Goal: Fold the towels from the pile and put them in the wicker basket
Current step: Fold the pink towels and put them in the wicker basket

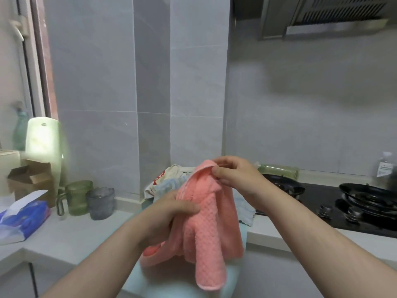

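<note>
Soft window daylight, blurred edges.

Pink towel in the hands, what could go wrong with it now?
The right hand pinches only a top corner of the pink towel, so it might slip and drop. The left hand grips the bunched middle, so a fold could come out crooked. The stove with its black pan stands close on the right; a swung towel might brush it.

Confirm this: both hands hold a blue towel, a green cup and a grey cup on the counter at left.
Wrong colour: the head view shows a pink towel, not blue. The left hand and right hand do hold it, green cup and grey cup on the counter at left.
</note>
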Motion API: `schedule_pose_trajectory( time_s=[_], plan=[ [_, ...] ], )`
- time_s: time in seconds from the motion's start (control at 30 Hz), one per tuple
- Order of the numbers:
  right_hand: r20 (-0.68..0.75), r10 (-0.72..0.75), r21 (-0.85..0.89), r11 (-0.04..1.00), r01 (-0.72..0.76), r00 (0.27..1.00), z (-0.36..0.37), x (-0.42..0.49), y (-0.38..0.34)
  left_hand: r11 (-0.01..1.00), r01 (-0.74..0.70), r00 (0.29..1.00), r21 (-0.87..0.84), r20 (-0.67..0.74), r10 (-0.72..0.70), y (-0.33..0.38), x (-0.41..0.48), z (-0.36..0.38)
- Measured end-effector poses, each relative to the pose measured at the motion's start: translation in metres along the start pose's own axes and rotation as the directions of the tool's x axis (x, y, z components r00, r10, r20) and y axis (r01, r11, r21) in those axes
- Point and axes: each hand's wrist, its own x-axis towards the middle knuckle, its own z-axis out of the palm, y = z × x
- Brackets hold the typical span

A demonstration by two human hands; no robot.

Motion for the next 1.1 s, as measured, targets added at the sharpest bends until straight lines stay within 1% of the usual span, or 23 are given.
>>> schedule_pose_trajectory(
  time_s=[0.07, 0.17, 0.23, 0.27, 0.33, 0.4, 0.43, 0.57, 0.63, 0.7, 0.77, 0.83, 0.87, 0.9, 0.93, 0.97, 1.0, 1.03, 1.1],
  plan=[
    [0.03, 0.022, 0.043, 0.999, -0.023, 0.999, 0.008, -0.005, -0.001, 0.992, 0.001, 1.0, -0.129, 0.0, -0.001, 0.01, -0.001, 0.002],
    [0.08, 0.078, 0.182, 0.979, -0.091, 0.994, 0.018, -0.017, -0.002, 0.945, -0.031, 0.999, -0.325, 0.002, 0.033, 0.025, -0.003, 0.008],
    [0.036, 0.086, 0.241, 0.966, -0.092, 0.996, 0.015, -0.028, -0.004, 0.901, -0.079, 0.997, -0.427, -0.029, 0.073, 0.034, -0.003, 0.01],
    [-0.022, 0.067, 0.234, 0.97, -0.06, 0.997, 0.011, -0.034, -0.004, 0.882, -0.109, 0.994, -0.458, -0.05, 0.096, 0.04, -0.003, 0.012],
    [-0.181, 0.0, 0.143, 0.989, 0.027, 0.984, 0.003, -0.049, -0.003, 0.871, -0.155, 0.988, -0.466, -0.08, 0.133, 0.052, -0.001, 0.016],
    [-0.292, -0.063, 0.086, 0.992, 0.092, 0.954, -0.003, -0.069, 0.0, 0.871, -0.199, 0.98, -0.449, -0.107, 0.169, 0.065, 0.002, 0.021],
    [-0.307, -0.064, 0.092, 0.991, 0.096, 0.95, -0.003, -0.08, 0.0, 0.869, -0.214, 0.977, -0.446, -0.117, 0.18, 0.07, 0.003, 0.022],
    [-0.235, -0.015, 0.214, 0.975, 0.067, 0.972, -0.005, -0.105, -0.009, 0.859, -0.258, 0.966, -0.443, -0.147, 0.214, 0.085, 0.007, 0.031],
    [-0.224, -0.025, 0.197, 0.978, 0.07, 0.974, -0.009, -0.104, -0.02, 0.86, -0.253, 0.967, -0.443, -0.15, 0.207, 0.088, 0.006, 0.036],
    [-0.243, -0.05, 0.131, 0.988, 0.084, 0.969, -0.011, -0.102, -0.034, 0.867, -0.246, 0.968, -0.434, -0.16, 0.194, 0.09, 0.003, 0.039],
    [-0.338, -0.102, 0.072, 0.988, 0.133, 0.936, -0.01, -0.101, -0.045, 0.876, -0.24, 0.967, -0.419, -0.185, 0.176, 0.093, -0.001, 0.04],
    [-0.486, -0.205, -0.043, 0.977, 0.211, 0.85, -0.011, -0.101, -0.051, 0.881, -0.236, 0.964, -0.41, -0.212, 0.16, 0.097, -0.005, 0.04],
    [-0.521, -0.225, -0.095, 0.974, 0.206, 0.824, -0.012, -0.101, -0.053, 0.882, -0.235, 0.963, -0.408, -0.223, 0.154, 0.099, -0.006, 0.04],
    [-0.519, -0.199, -0.122, 0.98, 0.158, 0.831, -0.013, -0.1, -0.057, 0.885, -0.232, 0.962, -0.404, -0.229, 0.148, 0.1, -0.008, 0.04],
    [-0.473, -0.117, -0.088, 0.992, 0.085, 0.873, -0.014, -0.099, -0.061, 0.887, -0.228, 0.963, -0.402, -0.229, 0.144, 0.101, -0.009, 0.04],
    [-0.389, 0.01, 0.0, 1.0, -0.011, 0.921, -0.014, -0.099, -0.066, 0.888, -0.225, 0.964, -0.401, -0.227, 0.142, 0.102, -0.011, 0.039],
    [-0.291, 0.135, 0.108, 0.988, -0.108, 0.947, -0.013, -0.099, -0.069, 0.89, -0.22, 0.965, -0.399, -0.223, 0.139, 0.103, -0.012, 0.039],
    [-0.216, 0.221, 0.212, 0.961, -0.176, 0.951, -0.01, -0.098, -0.071, 0.892, -0.217, 0.965, -0.396, -0.223, 0.136, 0.104, -0.012, 0.04],
    [-0.155, 0.298, 0.383, 0.897, -0.221, 0.942, -0.007, -0.095, -0.071, 0.895, -0.218, 0.962, -0.388, -0.238, 0.131, 0.105, -0.013, 0.04]
  ],
)
